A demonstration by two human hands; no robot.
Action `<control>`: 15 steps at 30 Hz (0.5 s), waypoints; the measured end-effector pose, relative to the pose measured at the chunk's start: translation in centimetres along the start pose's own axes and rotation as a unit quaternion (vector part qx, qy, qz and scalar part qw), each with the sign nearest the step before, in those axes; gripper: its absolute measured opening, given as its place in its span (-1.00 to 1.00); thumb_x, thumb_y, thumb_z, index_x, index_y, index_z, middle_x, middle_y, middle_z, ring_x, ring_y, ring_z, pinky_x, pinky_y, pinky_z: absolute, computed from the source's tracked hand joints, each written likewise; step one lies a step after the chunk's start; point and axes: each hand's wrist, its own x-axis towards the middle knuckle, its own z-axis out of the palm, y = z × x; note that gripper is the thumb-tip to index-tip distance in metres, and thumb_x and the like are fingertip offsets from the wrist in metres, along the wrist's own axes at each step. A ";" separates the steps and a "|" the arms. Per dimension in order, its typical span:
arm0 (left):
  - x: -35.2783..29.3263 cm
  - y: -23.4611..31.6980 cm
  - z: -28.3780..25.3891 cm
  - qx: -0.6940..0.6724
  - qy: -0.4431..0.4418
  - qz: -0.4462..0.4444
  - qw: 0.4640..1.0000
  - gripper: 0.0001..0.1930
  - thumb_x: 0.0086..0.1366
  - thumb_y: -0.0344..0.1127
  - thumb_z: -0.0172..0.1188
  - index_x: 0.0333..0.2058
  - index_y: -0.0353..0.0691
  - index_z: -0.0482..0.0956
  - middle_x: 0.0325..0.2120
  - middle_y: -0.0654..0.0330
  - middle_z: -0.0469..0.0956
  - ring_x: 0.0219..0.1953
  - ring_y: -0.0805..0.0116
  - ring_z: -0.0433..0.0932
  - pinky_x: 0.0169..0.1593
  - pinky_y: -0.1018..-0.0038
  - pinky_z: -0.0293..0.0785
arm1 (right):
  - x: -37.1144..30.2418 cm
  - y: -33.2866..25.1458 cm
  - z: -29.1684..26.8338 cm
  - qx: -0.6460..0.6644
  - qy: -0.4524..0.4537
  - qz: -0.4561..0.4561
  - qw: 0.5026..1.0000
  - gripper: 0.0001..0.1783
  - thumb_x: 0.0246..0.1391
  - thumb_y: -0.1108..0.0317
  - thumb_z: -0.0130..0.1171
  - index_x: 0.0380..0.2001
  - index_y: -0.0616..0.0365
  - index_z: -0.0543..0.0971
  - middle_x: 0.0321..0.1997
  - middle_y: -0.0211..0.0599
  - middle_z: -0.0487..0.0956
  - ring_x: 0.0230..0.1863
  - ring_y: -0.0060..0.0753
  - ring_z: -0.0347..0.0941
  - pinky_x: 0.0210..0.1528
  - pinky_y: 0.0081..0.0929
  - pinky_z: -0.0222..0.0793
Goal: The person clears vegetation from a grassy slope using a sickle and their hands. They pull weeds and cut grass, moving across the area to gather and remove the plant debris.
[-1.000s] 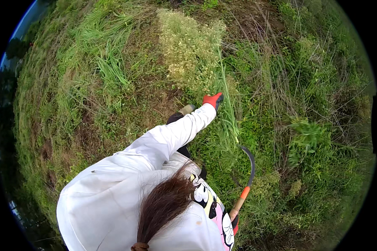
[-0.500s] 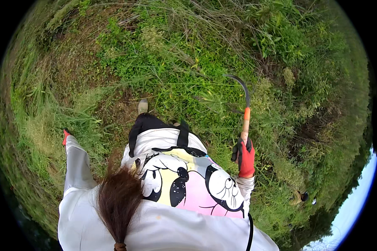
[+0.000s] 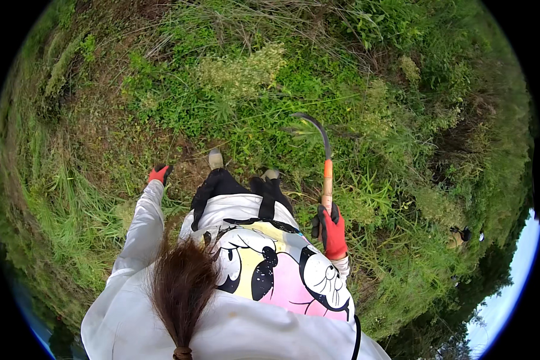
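Note:
My right hand [image 3: 332,231], in a red and black glove, is closed around the wooden handle of a sickle [image 3: 327,186]. The sickle points away from me. Its dark curved blade [image 3: 319,127] bends left above the low greenery, and an orange band joins it to the handle. My left hand [image 3: 160,174], gloved the same way, is held out to the left of my feet, over grass and bare soil. Its dark fingers look slightly apart, with nothing visible in them. A pale, feathery weed [image 3: 243,72] lies on the green plants ahead of me.
My shoes [image 3: 215,159] stand on a patch of brown soil and flattened grass. Dry stalks [image 3: 222,18] lie along the far side. Taller bushy weeds [image 3: 444,129] grow on the right. Another person [image 3: 459,237] is partly visible far off at the right.
My left hand has swung inward from the far left toward my feet. The pale weed near it before now appears ahead of me. The sickle has shifted slightly left, still in my right hand.

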 end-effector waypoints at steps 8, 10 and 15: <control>1.2 8.8 8.6 0.313 0.074 0.135 0.937 0.27 -0.42 0.14 0.48 0.25 -0.19 -0.07 0.23 -0.11 -0.01 0.25 0.07 0.06 0.24 0.30 0.11 | 10.2 -1.4 9.3 0.035 -0.085 -0.046 0.995 -0.86 0.13 0.31 -0.01 -0.31 0.13 0.37 -0.65 -0.40 0.39 -0.76 -0.56 0.27 -0.71 -0.59 0.16; 1.3 12.3 10.2 0.356 0.046 0.088 0.929 0.30 -0.40 0.27 0.40 0.25 -0.24 -0.11 0.24 -0.13 -0.05 0.28 0.09 -0.01 0.26 0.32 0.06 | 14.6 -1.5 12.5 0.032 -0.072 -0.047 0.996 -0.83 0.13 0.27 0.00 -0.31 0.13 0.36 -0.65 -0.37 0.39 -0.78 -0.51 0.28 -0.72 -0.54 0.16; 5.3 18.4 14.2 0.367 0.032 -0.018 0.929 0.38 -0.40 0.39 0.33 0.23 -0.45 -0.17 0.24 -0.17 -0.07 0.30 0.09 -0.05 0.28 0.38 0.01 | 24.5 -3.8 20.7 0.067 -0.139 -0.041 0.987 -0.80 0.10 0.23 0.06 -0.40 0.09 0.32 -0.68 -0.36 0.39 -0.80 -0.48 0.29 -0.78 -0.53 0.19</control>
